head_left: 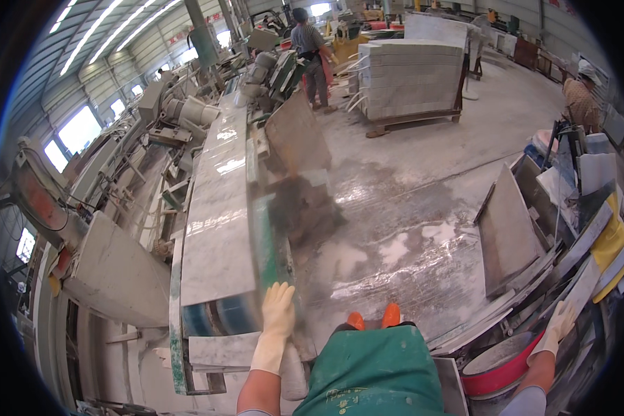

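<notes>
Wet slab [218, 215]: is lying forward-left of the left hand, its near right corner just beside the glove, its long axis running away ahead and leaning slightly right.
Blue rollers [234, 315]: are showing below the slab's near end, left of that hand.
Left hand [279, 306]: is reaching forward, gloved, fingers extended; the palm is hiding, so I cannot tell whether it is grasping; it is the nearer one to the slab.
Red tub [500, 380]: is sitting left of the right hand.
Right hand [560, 320]: is hanging by a long strip [584, 279]; its grip I cannot tell.
</notes>
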`<state>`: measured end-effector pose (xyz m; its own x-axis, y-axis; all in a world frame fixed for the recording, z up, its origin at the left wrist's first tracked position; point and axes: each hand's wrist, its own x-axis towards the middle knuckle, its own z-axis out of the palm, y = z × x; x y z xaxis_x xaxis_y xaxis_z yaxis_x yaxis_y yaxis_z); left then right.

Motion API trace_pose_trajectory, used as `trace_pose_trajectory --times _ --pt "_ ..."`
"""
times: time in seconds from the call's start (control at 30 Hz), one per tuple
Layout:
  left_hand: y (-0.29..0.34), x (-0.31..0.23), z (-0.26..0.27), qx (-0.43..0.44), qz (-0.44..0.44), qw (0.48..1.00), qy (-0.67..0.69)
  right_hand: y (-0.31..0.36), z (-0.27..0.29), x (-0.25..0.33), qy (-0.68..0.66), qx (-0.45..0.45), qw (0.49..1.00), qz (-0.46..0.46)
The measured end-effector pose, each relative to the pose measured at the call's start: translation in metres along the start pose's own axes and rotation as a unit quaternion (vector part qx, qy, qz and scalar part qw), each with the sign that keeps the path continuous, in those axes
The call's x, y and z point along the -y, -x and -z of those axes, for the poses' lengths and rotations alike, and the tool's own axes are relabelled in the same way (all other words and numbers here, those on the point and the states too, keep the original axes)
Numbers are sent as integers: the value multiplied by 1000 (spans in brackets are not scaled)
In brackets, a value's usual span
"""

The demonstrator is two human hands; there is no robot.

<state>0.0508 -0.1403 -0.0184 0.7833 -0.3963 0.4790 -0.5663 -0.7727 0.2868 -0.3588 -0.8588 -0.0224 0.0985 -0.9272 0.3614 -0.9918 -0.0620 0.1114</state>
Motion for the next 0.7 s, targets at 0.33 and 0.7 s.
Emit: trace_pose_trajectory --times 0.33,0.7 --pt "-2 -1 -3 -44 -26 998 -22 20 15 7 -17 5 1000 -6" --pt "4 8 -6 -10 -18 1000 3 40 26 9 -27 -6 1000 10"
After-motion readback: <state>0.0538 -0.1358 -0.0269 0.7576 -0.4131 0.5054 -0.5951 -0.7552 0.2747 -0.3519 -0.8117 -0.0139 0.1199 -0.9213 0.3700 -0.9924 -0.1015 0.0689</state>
